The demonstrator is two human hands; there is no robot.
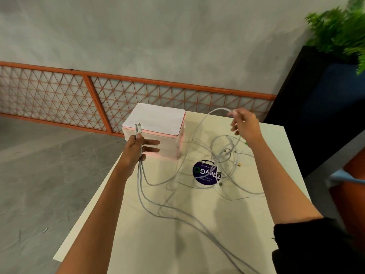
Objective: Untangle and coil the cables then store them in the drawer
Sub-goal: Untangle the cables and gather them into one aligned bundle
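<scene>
A tangle of white cables [223, 155] lies on the cream table [158, 244], to the right of a small white and pink drawer unit [158, 123]. My left hand [138, 149] is raised in front of the drawer unit and pinches two cable ends [138, 128] that point upward; their cords hang down and trail across the table toward me. My right hand [244, 124] is lifted above the tangle and holds a loop of white cable [217, 110] that arcs down to the table. The drawers look shut.
A round purple sticker [205, 173] lies under the tangle. An orange lattice fence [98, 95] runs behind the table. A dark planter [320, 99] with a green plant [341, 30] stands at the right. Grey floor lies left of the table.
</scene>
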